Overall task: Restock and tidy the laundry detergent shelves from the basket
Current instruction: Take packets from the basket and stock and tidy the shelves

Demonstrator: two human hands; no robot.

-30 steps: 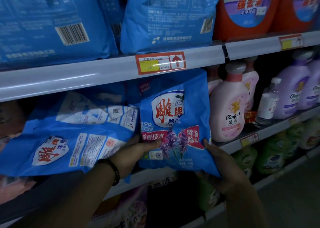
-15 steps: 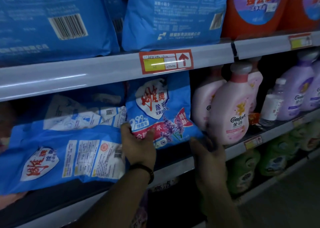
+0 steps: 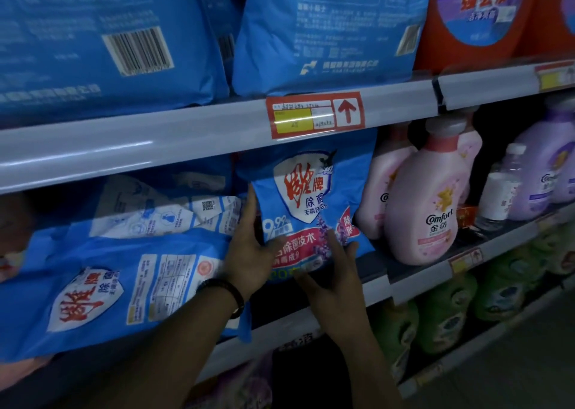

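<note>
Grey shelf rail (image 3: 186, 147) carries a red price tag (image 3: 315, 114). Above tag: big blue bags (image 3: 326, 28); up-right, orange bottle (image 3: 473, 19). Below tag on middle shelf (image 3: 420, 271): upright blue detergent bag (image 3: 311, 203). Lower-left of tag: flat blue bags (image 3: 124, 278). Lower-right: pink Comfort bottles (image 3: 426, 197), purple bottles (image 3: 541, 172). Further below: green bottles (image 3: 448, 318).

I am pushing the blue detergent bag (image 3: 306, 203) back from the shelf lip (image 3: 376, 284), where it was overhanging a second ago, and it is now standing nearly upright just beside the pink bottles (image 3: 426, 203). My left hand (image 3: 249, 253) is sliding up along its left edge, while my right hand (image 3: 329, 271) is moving from under its corner onto its lower front, fingers spread
</note>
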